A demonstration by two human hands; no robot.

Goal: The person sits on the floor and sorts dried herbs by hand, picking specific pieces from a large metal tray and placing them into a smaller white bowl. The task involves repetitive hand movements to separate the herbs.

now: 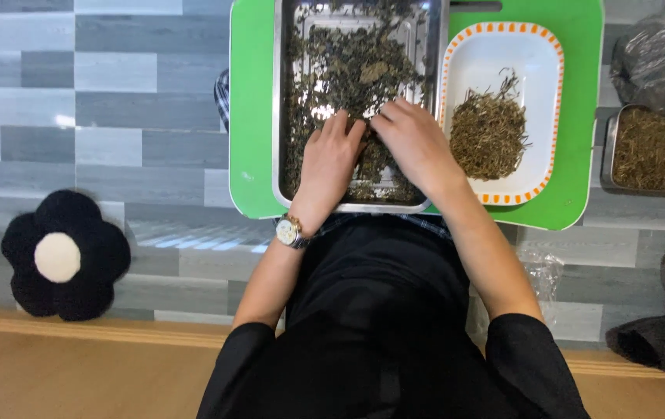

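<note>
A: Where is the left hand (331, 159)?

B: Palm down in the steel tray (435, 93), fingers flat and together on the dark dried leaves (348, 70). Watch (290, 231) on the wrist.

A: Right hand (414, 140)?

B: Just beside it at 3 o'clock, fingertips bent into the same leaves. Whether it pinches any, I cannot tell.

A: Leaves relative to the hands?

B: Under both, most lying toward 12 o'clock.

A: Surroundings?

B: White orange-rimmed dish (538, 46) of pale stems (489, 136) at 3 o'clock, both on a green board (253, 116). Black flower cushion (65, 256) at 8 o'clock.
</note>
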